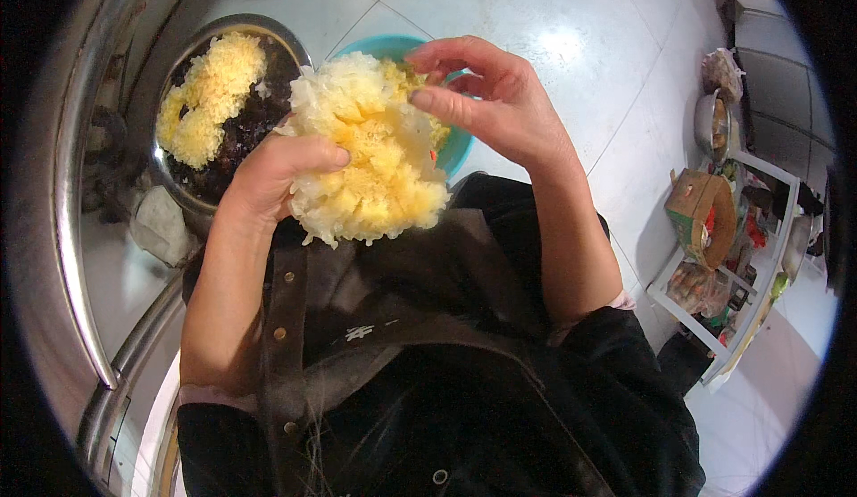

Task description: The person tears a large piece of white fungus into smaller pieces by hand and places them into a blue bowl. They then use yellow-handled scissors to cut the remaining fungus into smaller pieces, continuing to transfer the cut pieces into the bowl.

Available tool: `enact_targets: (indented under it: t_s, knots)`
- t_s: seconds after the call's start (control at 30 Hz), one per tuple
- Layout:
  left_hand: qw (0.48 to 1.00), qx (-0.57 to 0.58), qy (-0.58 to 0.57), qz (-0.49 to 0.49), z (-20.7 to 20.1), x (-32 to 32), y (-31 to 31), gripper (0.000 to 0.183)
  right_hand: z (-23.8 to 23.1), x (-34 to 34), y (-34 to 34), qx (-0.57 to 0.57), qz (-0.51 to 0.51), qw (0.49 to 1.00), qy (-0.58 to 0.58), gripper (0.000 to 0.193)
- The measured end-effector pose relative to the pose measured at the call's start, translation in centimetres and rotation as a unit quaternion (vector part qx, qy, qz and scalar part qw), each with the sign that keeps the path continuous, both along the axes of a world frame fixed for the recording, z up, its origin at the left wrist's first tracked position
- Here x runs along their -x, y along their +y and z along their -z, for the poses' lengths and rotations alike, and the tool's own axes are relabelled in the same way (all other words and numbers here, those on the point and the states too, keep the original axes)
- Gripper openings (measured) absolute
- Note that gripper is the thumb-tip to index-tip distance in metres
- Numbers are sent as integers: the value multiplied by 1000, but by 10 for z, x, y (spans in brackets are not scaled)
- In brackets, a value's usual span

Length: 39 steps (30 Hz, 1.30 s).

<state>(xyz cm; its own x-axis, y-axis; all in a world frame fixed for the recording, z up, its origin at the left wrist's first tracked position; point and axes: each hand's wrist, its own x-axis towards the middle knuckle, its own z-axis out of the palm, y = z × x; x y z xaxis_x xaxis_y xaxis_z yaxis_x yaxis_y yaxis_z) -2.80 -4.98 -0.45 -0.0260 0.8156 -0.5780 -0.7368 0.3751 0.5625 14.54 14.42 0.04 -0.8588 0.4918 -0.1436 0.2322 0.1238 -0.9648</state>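
My left hand (284, 165) holds a large ruffled snow fungus (366, 184), pale white at its frills and yellow in the middle, with the thumb pressed on its face. To its right is my right hand (486, 95), empty, its thumb and bent fingers apart close to the fungus's upper right edge. Behind the fungus stands a turquoise basin (458, 150), mostly hidden, with some yellow pieces showing. At the left, a round metal basin (295, 43) with a dark inside holds another yellow snow fungus (212, 95).
A curved metal rail (67, 202) runs down the left side, near a crumpled whitish bag (162, 226). On the right stand a white rack (719, 341) with bagged goods, a cardboard box (701, 216) and a metal bowl (711, 126). Pale floor tiles (616, 95) lie beyond my hands.
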Motion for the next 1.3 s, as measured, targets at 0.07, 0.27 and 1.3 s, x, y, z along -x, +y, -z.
enact_targets:
  t_s: [0.07, 0.27, 1.3]
  knots:
    - [1000, -8, 10, 10, 2, -2, 2, 72, -10, 3, -11, -15, -48, 999, 18, 40]
    - [997, -17, 32, 64, 4, -5, 4, 74, -3, 8, -26, 41, -40, 998, 0, 28]
    - [997, 30, 25, 70, 3, 0, 0, 67, 4, 4, -1, 260, 95, 959, -57, 16]
